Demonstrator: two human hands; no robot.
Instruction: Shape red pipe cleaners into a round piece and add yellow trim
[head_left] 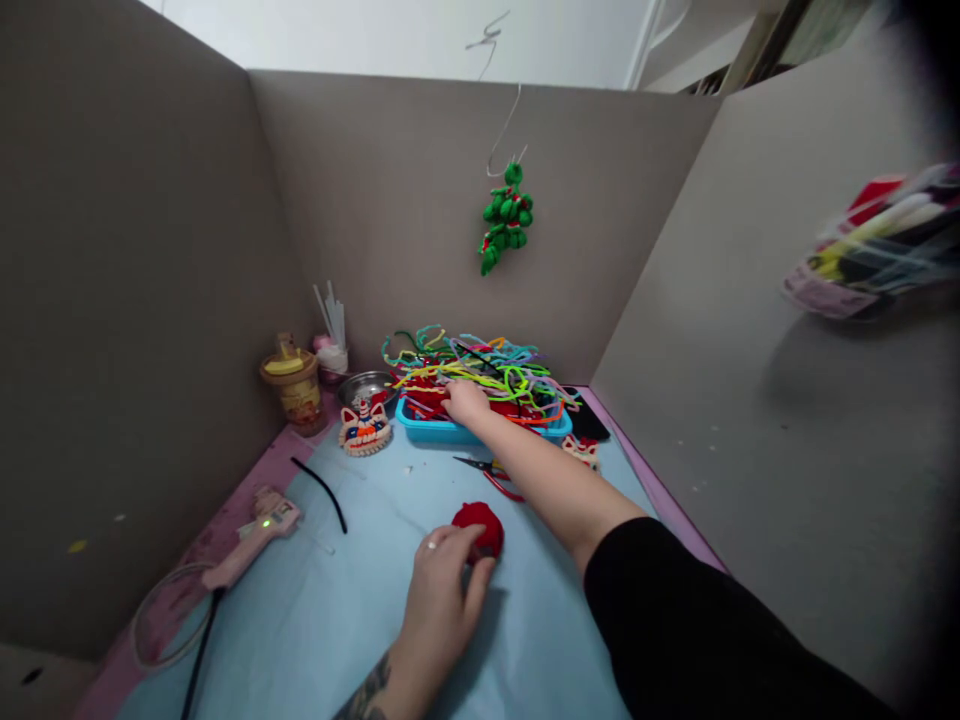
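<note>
My left hand (446,585) has its thumb and fingers around a red fuzzy ball (481,528) low over the blue table cover (330,620). Stretched forward, my right hand (466,402) reaches into a blue tray (439,432) heaped with colourful pipe cleaners (517,378). Its fingertips are among red strands and partly hidden, so their grip does not show. Beneath my right forearm lie red-handled pliers (501,484), partly covered by the arm.
Left of the tray are a lion-face ornament (365,430), a metal bowl (366,388) and a brown cup (294,390). A pink glue gun (251,540) and a black strand (321,492) lie nearer. A phone (589,418) sits right. A green ornament (507,215) hangs behind.
</note>
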